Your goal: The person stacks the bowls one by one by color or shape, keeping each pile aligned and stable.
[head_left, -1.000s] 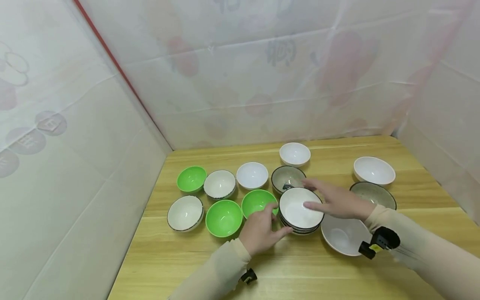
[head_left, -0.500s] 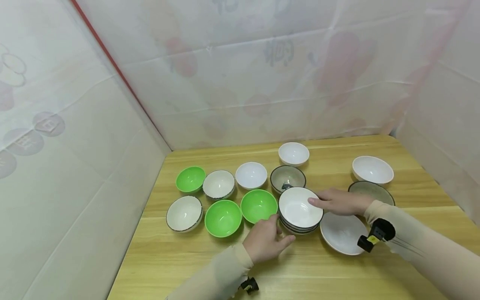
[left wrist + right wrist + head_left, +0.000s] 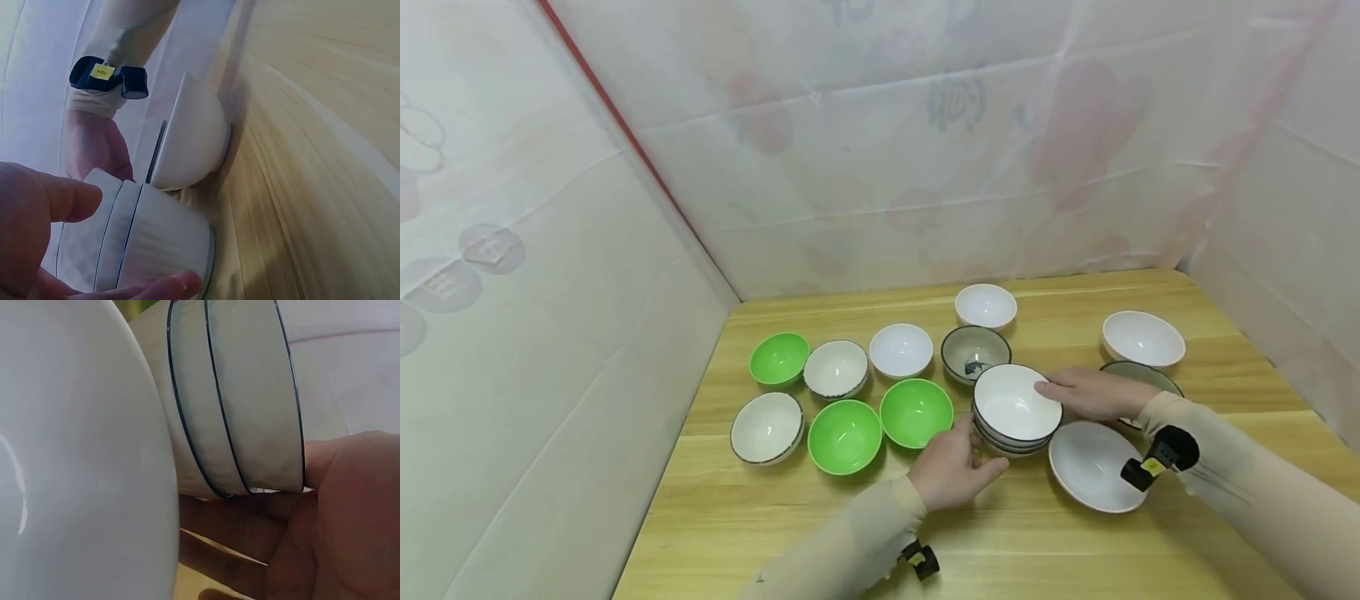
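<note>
A stack of white bowls with dark rims (image 3: 1017,402) stands between my two hands. My right hand (image 3: 1093,393) grips its right side, thumb over the top rim and fingers along the outer wall. In the right wrist view the stack's dark rims (image 3: 215,381) show one behind another. My left hand (image 3: 951,467) lies at the stack's lower left, fingers extended along the wall and thumb spread in front. In the left wrist view the left fingertips (image 3: 187,282) lie right at the stacked bowls (image 3: 165,231). A wide white bowl (image 3: 1097,468) sits close to the stack's right.
Green bowls (image 3: 846,437) and speckled-rim cream bowls (image 3: 767,429) stand to the left on the wooden table (image 3: 760,533). Behind the stack are a grey-brown bowl (image 3: 973,350) and white bowls (image 3: 901,350). Another grey-brown bowl (image 3: 1138,375) is partly hidden by the right arm.
The stack has shifted right and slightly back with my right hand, which has taken hold of its rim. My left hand has followed rightward. The wide white bowl has moved slightly right.
</note>
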{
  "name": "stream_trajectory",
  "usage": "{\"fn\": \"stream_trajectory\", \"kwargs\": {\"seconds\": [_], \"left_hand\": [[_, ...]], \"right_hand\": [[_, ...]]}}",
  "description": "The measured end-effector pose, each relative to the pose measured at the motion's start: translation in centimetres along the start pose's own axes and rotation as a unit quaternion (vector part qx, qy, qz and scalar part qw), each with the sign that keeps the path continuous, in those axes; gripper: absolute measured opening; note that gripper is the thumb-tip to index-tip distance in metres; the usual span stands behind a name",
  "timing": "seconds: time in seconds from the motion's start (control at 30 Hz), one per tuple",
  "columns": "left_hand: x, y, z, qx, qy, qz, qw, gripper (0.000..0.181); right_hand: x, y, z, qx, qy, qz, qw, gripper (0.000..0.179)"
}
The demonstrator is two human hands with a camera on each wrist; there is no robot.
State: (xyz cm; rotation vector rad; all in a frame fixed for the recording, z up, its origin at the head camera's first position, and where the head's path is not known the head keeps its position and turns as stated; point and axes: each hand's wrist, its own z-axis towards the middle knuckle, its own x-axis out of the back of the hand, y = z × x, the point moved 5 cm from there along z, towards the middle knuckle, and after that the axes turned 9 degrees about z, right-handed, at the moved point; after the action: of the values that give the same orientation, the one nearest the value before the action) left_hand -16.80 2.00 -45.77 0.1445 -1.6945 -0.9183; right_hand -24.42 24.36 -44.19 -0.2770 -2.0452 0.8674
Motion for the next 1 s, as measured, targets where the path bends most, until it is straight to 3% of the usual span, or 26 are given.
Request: {"fn": "stream_trajectory", "kwargs": {"seconds": [0.2,0.47,0.7,1.0], "left_hand": [[-1.0,0.6,1.4,0.01,-0.017,-0.059,0.9981,0.073],[-2.1,1.6,3.2,0.02,-0.023,-0.108,0.9937,0.085],[-3.0,1.9,5.0,0.007,-0.015,-0.103,0.9945,0.082],[-3.2,2.1,7.0,0.019,-0.046,-0.108,0.9929,0.086]], "right_hand": [[1.3,0.7,0.0,-0.008,0.028,-0.017,0.9994,0.073],[3.3,1.6,0.2,0.013,0.076,-0.057,0.9954,0.069],[5.2,3.4,0.7,0.022,0.102,-0.07,0.992,0.063],[6.9,4.2,1.6,0.005,0.109,-0.071,0.9915,0.067]]}}
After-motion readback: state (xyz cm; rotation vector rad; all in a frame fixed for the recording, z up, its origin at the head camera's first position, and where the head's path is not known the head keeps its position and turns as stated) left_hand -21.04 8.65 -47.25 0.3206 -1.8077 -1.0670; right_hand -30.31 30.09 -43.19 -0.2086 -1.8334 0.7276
